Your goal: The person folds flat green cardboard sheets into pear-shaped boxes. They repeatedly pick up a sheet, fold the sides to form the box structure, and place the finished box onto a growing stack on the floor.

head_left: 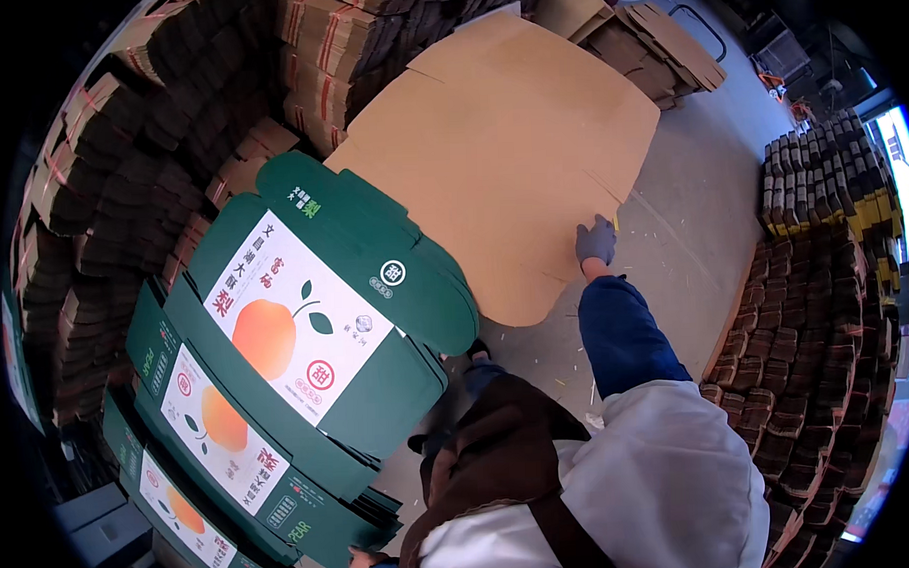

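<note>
A large plain brown cardboard sheet [509, 132] with slits along its edges lies flat in the middle. At its near right edge is my right hand [595, 241] in a grey glove, fingers curled. A thin yellow piece [616, 221] shows beside the fingertips, too small to name. To the left lies a stack of green printed cardboard box blanks [415, 285] bearing a picture of an orange-coloured fruit. Low in the view, my left hand [360, 560] closes on the corner of a green printed cardboard sheet [323, 534]; part of that hand is hidden.
Strapped bundles of folded brown cardboard [331, 48] are piled at the back and far left. More bundles [798, 372] stand in a tall stack along the right. Small scraps lie on the grey floor [673, 236]. A few brown boards [657, 52] rest at the back right.
</note>
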The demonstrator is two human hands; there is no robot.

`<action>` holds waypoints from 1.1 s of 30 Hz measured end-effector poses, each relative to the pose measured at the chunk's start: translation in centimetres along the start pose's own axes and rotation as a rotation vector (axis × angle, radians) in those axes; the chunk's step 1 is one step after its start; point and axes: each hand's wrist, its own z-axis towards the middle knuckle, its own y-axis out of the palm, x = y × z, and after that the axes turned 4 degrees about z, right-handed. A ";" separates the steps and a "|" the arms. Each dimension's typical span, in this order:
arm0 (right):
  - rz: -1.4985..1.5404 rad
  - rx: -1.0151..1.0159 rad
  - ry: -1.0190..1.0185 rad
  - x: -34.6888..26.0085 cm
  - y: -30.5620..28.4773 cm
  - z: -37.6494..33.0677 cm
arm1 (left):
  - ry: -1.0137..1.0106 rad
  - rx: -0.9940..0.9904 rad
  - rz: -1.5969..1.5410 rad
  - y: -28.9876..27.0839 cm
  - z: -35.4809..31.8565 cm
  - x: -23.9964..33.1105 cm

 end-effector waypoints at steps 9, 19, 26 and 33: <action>-0.204 -0.152 -0.149 6.0 -3.1 20.3 | 0.966 -0.263 0.376 9.1 -9.3 23.1; -0.380 -0.325 -0.153 3.9 -5.5 25.2 | 0.890 -0.337 0.551 9.9 -8.4 26.0; -0.299 -0.424 -0.214 5.1 -6.6 30.3 | 0.954 -0.299 0.535 9.1 -8.9 26.0; 0.165 -0.728 -0.248 2.0 -15.3 29.8 | 0.936 -0.277 0.569 8.5 -10.1 26.2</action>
